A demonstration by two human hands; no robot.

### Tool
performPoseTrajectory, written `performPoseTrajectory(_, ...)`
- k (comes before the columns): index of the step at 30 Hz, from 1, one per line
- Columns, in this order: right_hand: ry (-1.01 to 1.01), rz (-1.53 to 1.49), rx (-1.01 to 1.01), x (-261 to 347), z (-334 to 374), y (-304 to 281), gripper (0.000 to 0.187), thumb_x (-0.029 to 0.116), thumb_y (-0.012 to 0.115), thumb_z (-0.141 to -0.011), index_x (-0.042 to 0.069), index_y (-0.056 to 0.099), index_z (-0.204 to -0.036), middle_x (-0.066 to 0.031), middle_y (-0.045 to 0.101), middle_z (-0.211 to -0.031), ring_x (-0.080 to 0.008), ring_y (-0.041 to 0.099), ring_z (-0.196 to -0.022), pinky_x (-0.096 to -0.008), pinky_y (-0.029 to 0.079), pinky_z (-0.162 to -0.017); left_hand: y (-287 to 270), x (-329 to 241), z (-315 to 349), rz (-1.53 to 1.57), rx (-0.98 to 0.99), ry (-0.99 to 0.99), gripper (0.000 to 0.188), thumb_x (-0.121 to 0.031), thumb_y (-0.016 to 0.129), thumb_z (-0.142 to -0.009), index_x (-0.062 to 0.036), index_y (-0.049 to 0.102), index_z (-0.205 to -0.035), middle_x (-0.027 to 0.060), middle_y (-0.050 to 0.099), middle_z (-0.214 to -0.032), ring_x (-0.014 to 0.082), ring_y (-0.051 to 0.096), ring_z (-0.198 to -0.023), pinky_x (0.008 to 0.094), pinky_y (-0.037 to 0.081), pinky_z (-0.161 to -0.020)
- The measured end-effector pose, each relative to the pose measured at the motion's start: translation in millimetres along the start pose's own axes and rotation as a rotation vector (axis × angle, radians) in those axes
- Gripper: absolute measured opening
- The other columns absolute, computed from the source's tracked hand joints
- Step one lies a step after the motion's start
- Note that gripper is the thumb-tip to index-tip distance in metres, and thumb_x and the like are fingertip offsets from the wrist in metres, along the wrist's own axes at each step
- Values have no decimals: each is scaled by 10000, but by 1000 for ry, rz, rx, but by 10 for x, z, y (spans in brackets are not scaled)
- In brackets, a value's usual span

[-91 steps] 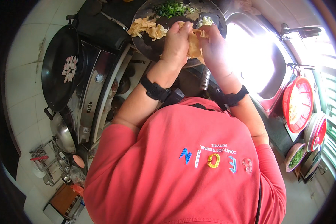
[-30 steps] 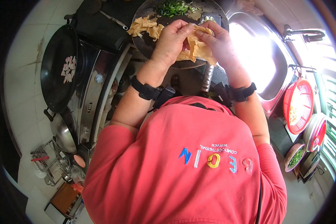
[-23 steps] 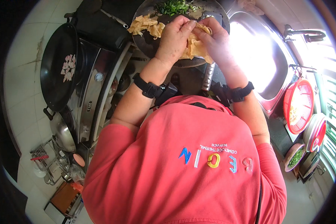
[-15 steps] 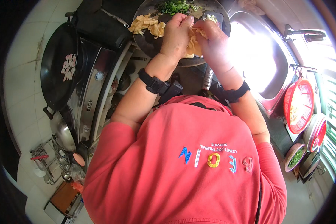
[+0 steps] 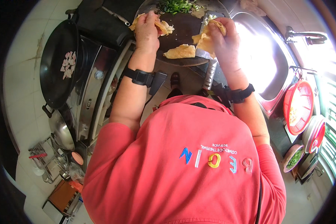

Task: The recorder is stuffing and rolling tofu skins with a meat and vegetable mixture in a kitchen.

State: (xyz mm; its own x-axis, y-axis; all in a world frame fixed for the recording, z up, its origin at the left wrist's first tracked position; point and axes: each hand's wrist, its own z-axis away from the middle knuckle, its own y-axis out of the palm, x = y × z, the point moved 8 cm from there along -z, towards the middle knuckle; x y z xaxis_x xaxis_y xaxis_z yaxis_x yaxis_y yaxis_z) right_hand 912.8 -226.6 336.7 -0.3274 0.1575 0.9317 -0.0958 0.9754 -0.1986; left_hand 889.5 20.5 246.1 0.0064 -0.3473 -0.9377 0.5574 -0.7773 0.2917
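Observation:
My left hand (image 5: 147, 33) is at the left of the round dark cutting board (image 5: 181, 28), its fingers closed on torn yellow tofu skin (image 5: 164, 27) over the pile there. On the right, my right hand (image 5: 226, 39) grips a larger folded sheet of tofu skin (image 5: 204, 42), which hangs over a cleaver. The cleaver's ridged metal handle (image 5: 210, 72) sticks out past the board's near edge; most of its blade is covered. Between my hands, a rolled piece of tofu skin (image 5: 179, 52) lies near that edge. Chopped green vegetables (image 5: 176, 6) sit at the far side.
A black wok (image 5: 59, 63) with sliced pale meat (image 5: 68, 65) stands on the stove (image 5: 93, 86) to the left. At right are a bright sink (image 5: 263, 63), a faucet (image 5: 306, 35), a red strainer basket (image 5: 298, 106) and a bowl of greens (image 5: 294, 158).
My hands were together over the board and have moved apart. The left has gone left to the torn pile; the right keeps a sheet. The rolled piece now shows between them.

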Motion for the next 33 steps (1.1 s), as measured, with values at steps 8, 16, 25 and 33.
performPoseTrajectory(8,225,137,255,-358,-139,419,388,292,643,-824,1,588,-1076,-162,663,-868,-219,642,-772,-326,497,-708,-173,-13,62,-126,213,-109,167,-84,564,-887,-24,564,-1043,76,624,-957,151,604,-814,287,495,-684)
performPoseTrajectory(16,405,-154,413,-589,-276,986,419,267,654,-829,-6,560,-1132,-124,640,-916,-188,628,-826,-281,494,-685,-353,-52,39,-329,132,56,280,-80,652,-835,48,572,-1070,95,650,-862,141,615,-682,252,499,-603)
performPoseTrajectory(25,74,637,695,-770,-326,1449,646,325,700,-774,-14,448,-1263,-195,607,-1002,-183,630,-885,-288,529,-625,-436,-155,-129,-584,23,265,275,-60,654,-766,6,632,-1031,93,668,-875,143,637,-799,279,520,-726)
performPoseTrajectory(33,5,827,559,-550,-301,1170,705,336,701,-746,47,418,-1324,-235,630,-1053,-381,582,-1029,-431,445,-904,-271,-226,-20,-717,100,357,303,-65,650,-798,-29,627,-1098,62,649,-964,115,610,-837,242,490,-744)
